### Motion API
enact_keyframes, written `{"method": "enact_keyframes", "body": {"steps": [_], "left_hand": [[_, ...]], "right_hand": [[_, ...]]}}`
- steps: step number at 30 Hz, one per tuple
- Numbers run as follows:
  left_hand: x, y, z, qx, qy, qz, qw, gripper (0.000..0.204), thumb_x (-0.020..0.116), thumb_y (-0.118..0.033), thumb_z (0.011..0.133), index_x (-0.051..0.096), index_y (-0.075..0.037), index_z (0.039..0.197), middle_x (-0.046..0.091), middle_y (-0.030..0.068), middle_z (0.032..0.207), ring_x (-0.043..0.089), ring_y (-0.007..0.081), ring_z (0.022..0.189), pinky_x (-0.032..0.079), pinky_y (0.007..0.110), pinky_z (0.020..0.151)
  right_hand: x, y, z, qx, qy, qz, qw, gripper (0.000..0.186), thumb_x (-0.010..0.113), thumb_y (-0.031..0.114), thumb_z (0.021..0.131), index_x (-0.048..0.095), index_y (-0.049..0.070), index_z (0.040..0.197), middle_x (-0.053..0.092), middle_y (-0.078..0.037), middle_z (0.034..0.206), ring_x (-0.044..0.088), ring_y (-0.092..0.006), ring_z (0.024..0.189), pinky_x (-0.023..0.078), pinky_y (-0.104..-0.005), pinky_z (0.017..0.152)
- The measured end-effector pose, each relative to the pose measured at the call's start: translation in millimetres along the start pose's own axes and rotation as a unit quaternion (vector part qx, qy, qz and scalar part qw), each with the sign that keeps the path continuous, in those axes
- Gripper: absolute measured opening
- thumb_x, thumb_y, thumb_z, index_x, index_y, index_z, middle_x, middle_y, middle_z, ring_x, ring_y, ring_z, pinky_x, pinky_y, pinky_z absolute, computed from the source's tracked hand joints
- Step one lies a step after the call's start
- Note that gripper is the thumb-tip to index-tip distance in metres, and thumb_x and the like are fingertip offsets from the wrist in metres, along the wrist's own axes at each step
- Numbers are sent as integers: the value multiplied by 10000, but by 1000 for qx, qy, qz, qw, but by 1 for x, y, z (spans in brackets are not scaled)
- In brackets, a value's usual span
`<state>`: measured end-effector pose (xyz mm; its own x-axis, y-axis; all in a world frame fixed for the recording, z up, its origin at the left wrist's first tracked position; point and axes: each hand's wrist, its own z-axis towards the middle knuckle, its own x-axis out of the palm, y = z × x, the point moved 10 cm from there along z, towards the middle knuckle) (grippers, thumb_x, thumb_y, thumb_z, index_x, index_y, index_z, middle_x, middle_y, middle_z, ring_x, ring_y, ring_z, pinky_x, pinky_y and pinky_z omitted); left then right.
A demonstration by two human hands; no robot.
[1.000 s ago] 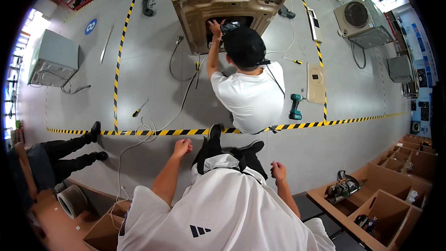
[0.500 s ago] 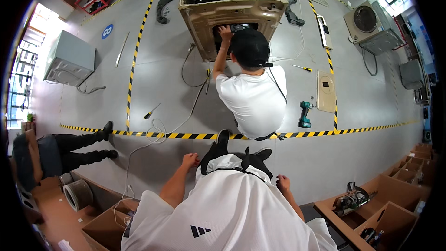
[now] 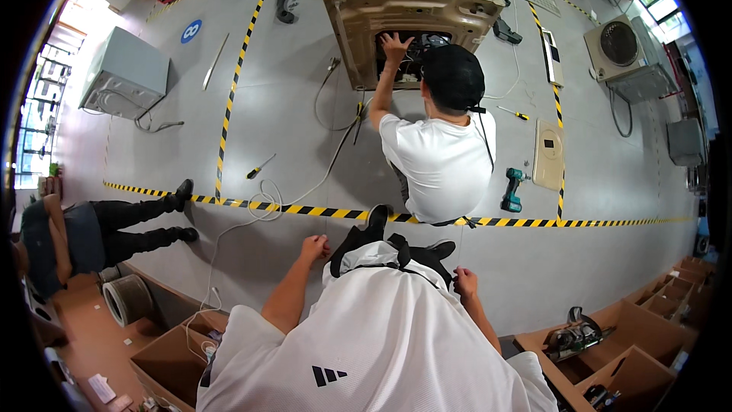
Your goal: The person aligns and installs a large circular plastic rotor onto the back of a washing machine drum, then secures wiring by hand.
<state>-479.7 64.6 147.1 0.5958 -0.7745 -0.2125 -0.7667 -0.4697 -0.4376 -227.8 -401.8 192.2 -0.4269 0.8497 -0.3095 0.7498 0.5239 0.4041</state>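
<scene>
My left hand hangs beside my left knee, its fingers curled closed with nothing visible in them. At my other side, my right hand is down too, fingers bent inward and no object showing. Ahead of me a co-worker in a white shirt and black cap crouches at a tan washing machine cabinet with its top off. The co-worker's raised hand is spread in front of the cabinet's lower opening; the other hand is hidden. Both my hands are apart from the machine.
A teal cordless drill, tan panel and screwdrivers lie on the floor. A white cable crosses the striped tape. Another person stands left. Wooden bins flank me.
My view has shifted, so the machine and co-worker sit farther right. The co-worker's hand has spread open at the cabinet opening. My hands stay low at my sides.
</scene>
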Motion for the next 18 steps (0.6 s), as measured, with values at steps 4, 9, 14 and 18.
{"method": "enact_keyframes", "body": {"steps": [4, 9, 14, 18], "left_hand": [[-9, 7, 8, -11, 9, -28, 1000, 293, 529, -322, 900, 611, -48, 966, 624, 68, 762, 617, 165, 602, 492, 286, 533], [-6, 16, 2, -28, 12, -22, 999, 277, 519, -305, 909, 608, -46, 952, 622, 70, 763, 617, 162, 606, 495, 284, 541], [6, 21, 1, -42, 16, -20, 999, 272, 522, -302, 906, 606, -47, 948, 623, 71, 764, 618, 160, 622, 495, 281, 543], [10, 18, -2, -39, 16, -11, 999, 267, 528, -300, 898, 602, -46, 938, 623, 71, 763, 617, 160, 626, 497, 281, 545]], "right_hand": [[-3, -12, -3, 14, 2, -22, 1000, 309, 539, 326, 885, 618, 30, 924, 557, -61, 639, 477, -118, 454, 367, -254, 381], [-14, -9, -11, 21, -24, -46, 998, 282, 537, 301, 877, 631, 38, 913, 567, -51, 643, 484, -107, 472, 384, -249, 398], [-20, 3, -14, 19, -27, -53, 998, 281, 534, 300, 885, 630, 37, 910, 567, -48, 641, 483, -104, 472, 386, -248, 397], [-21, 14, -15, 6, -23, -55, 998, 281, 530, 293, 889, 628, 30, 908, 560, -47, 635, 478, -101, 469, 381, -245, 395]]}}
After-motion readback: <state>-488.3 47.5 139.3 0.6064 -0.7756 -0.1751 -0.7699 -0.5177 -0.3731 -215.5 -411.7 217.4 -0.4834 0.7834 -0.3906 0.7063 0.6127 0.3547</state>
